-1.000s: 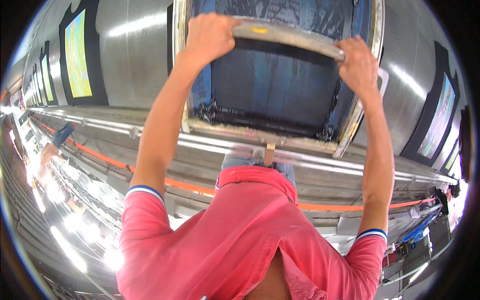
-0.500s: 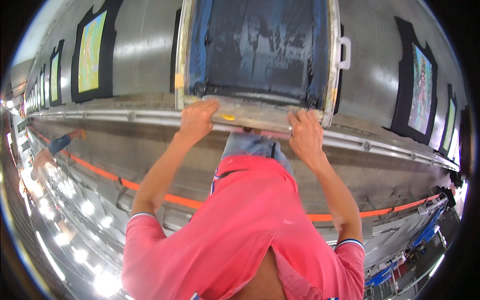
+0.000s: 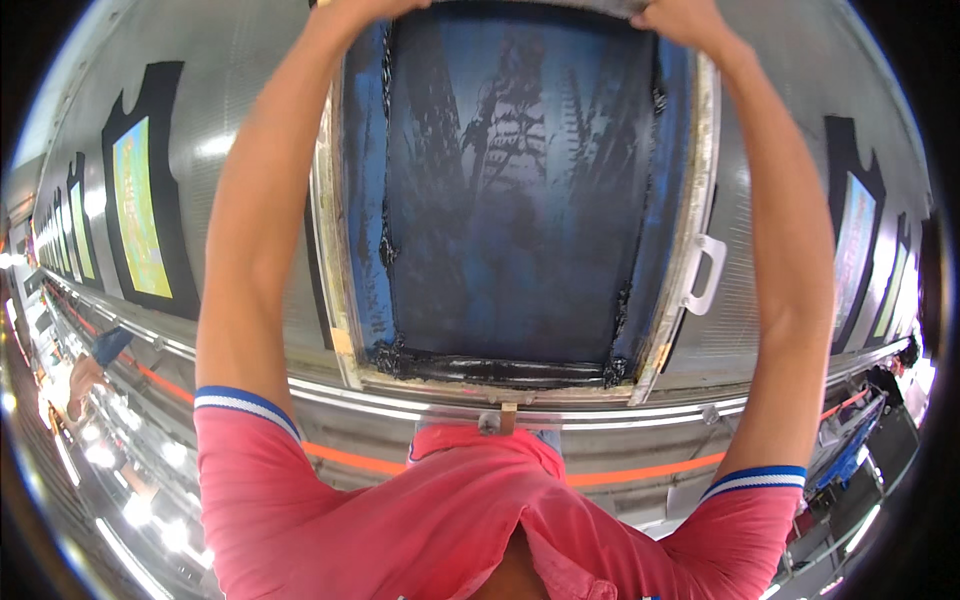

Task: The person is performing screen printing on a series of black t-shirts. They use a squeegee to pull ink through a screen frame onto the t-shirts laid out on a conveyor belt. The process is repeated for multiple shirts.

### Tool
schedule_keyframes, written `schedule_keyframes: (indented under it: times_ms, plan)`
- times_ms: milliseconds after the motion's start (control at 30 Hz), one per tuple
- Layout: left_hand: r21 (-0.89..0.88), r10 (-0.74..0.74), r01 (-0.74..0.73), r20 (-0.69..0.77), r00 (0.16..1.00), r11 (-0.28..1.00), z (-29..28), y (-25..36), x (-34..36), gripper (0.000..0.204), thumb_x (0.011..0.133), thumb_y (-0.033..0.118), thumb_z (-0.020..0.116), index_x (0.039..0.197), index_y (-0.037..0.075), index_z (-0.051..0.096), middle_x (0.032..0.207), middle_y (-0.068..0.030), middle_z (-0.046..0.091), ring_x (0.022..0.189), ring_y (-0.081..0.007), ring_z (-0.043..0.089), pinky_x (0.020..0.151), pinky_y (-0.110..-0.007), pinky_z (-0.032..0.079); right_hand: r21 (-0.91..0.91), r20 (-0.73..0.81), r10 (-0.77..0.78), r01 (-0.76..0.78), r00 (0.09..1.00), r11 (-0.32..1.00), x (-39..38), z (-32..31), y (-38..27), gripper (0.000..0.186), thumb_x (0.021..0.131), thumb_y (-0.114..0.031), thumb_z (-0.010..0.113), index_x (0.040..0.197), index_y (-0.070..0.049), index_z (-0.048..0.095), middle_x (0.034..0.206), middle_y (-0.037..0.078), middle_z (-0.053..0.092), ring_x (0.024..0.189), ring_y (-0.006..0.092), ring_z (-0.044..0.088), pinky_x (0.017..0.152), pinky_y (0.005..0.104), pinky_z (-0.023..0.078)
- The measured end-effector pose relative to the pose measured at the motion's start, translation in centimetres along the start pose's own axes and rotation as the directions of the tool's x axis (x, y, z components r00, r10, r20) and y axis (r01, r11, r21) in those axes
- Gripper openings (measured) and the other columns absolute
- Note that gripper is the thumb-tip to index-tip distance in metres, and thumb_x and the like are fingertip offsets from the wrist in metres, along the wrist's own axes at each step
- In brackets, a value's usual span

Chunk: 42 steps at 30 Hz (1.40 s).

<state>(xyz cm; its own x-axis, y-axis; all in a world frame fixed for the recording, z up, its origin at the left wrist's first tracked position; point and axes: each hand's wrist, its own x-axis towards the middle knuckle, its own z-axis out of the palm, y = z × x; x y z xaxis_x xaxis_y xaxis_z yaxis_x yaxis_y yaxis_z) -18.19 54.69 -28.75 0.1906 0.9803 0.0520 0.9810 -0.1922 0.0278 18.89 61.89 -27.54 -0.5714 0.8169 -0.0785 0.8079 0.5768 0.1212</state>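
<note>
My arms reach forward over a screen-printing frame point(image 3: 334, 260). At the top of the picture my left hand point(image 3: 382, 8) and my right hand point(image 3: 676, 20) grip a long squeegee bar point(image 3: 530, 4), partly cut off by the picture's edge. Below it lies the dark blue mesh point(image 3: 510, 240), coated with black ink, a patterned design showing through. Thick ink point(image 3: 480, 368) lines the near and side margins. A white handle point(image 3: 706, 275) sticks out from the frame's right side.
Black shirts with bright printed panels lie along the metal table on the left point(image 3: 145, 210) and right point(image 3: 855, 230). A metal rail point(image 3: 330, 392) and an orange strip point(image 3: 640, 475) run across in front of me. A co-worker's arm point(image 3: 85, 380) shows at far left.
The squeegee went from mid-screen to the near edge half a second ago, and is now at the far edge, with both my arms stretched forward. The screen appears larger and lower in view.
</note>
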Motion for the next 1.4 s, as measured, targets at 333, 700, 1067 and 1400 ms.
schedule_keyframes:
  times_ms: [333,700,1067,1400]
  plan:
    - [-0.128,0.036,-0.052,-0.122,0.992,0.990,-2.6,5.2,-11.1,0.023,0.068,0.010,0.060,0.081,0.011,0.078,0.076,-0.0226,0.068,0.072,-0.0419,0.067,0.070,-0.051,0.054,0.227,-0.067,0.006,0.009,0.998,0.974,-10.7,-2.5,-7.3,0.022,0.067,-0.022,0.075,0.082,-0.005,0.074,0.084,0.021,0.070,0.086,0.0401,0.068,0.077,0.0485,0.054]
    - [-0.361,0.019,0.022,0.108,0.994,0.932,1.2,15.2,-41.3,0.041,0.065,0.000,0.062,0.100,0.013,0.078,0.097,-0.0109,0.075,0.077,-0.0306,0.072,0.065,-0.041,0.057,0.445,0.007,-0.061,0.052,0.998,0.894,-39.0,1.5,-21.8,0.037,0.069,0.004,0.060,0.103,-0.004,0.073,0.094,0.011,0.067,0.092,0.0339,0.065,0.100,0.0423,0.052]
    - [-0.229,0.041,-0.012,0.125,0.991,0.973,-1.5,10.5,-25.6,0.031,0.074,0.012,0.069,0.102,0.017,0.079,0.081,-0.0152,0.072,0.076,-0.0347,0.070,0.070,-0.044,0.057,0.381,0.031,0.019,-0.029,0.999,0.924,-26.3,-0.3,-14.6,0.037,0.074,-0.001,0.063,0.108,-0.010,0.075,0.101,0.012,0.071,0.097,0.0353,0.067,0.092,0.0438,0.053]
    - [-0.021,-0.139,0.142,0.098,0.985,0.990,-1.5,1.8,2.8,0.025,0.059,0.018,0.088,0.071,0.001,0.074,0.074,-0.0255,0.068,0.074,-0.0392,0.072,0.066,-0.048,0.056,0.137,0.074,0.065,-0.075,0.995,0.988,1.3,-0.4,0.6,0.025,0.062,-0.017,0.076,0.080,-0.001,0.072,0.077,0.023,0.069,0.076,0.0425,0.068,0.069,0.0497,0.055]
